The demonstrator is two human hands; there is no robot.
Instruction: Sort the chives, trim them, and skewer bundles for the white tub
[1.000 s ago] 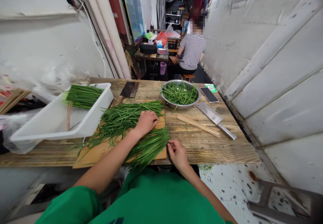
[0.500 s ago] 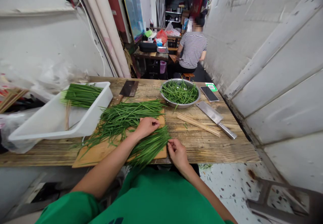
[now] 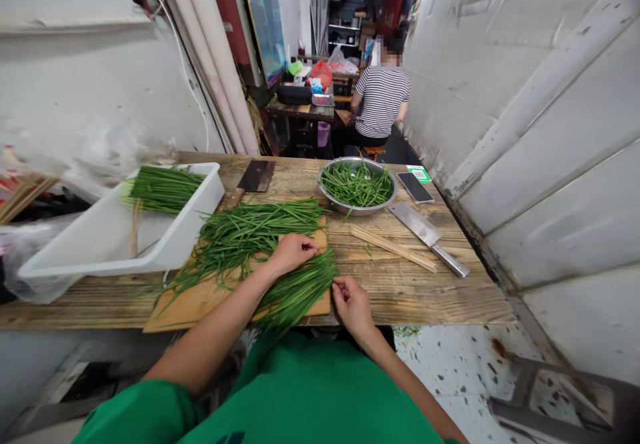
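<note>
Two heaps of Chinese chives lie on a wooden cutting board (image 3: 200, 304). Above the nearer, neatly aligned chives (image 3: 303, 291), my left hand (image 3: 293, 254) is closed, thumb and fingertips pinched together; anything between them is too small to tell. My right hand (image 3: 354, 304) is closed in a pinch at the right ends of that same bunch, touching or almost touching it, and what it grips is hidden. The looser heap of chives (image 3: 260, 227) spreads behind my left hand. Thin bamboo skewers (image 3: 393, 247) rest on the table to the right of the board.
A white tub (image 3: 173, 257) with more chives stands left. Behind the board lies a dark cleaver (image 3: 257, 175). A steel bowl (image 3: 357, 211) of cut chives, a phone (image 3: 416, 188) and a second cleaver (image 3: 420, 224) are at the right. A person in stripes (image 3: 383, 101) sits farther back.
Almost nothing differs. Both hands stay in the same place and the same pinched pose, and the chives lie as before.
</note>
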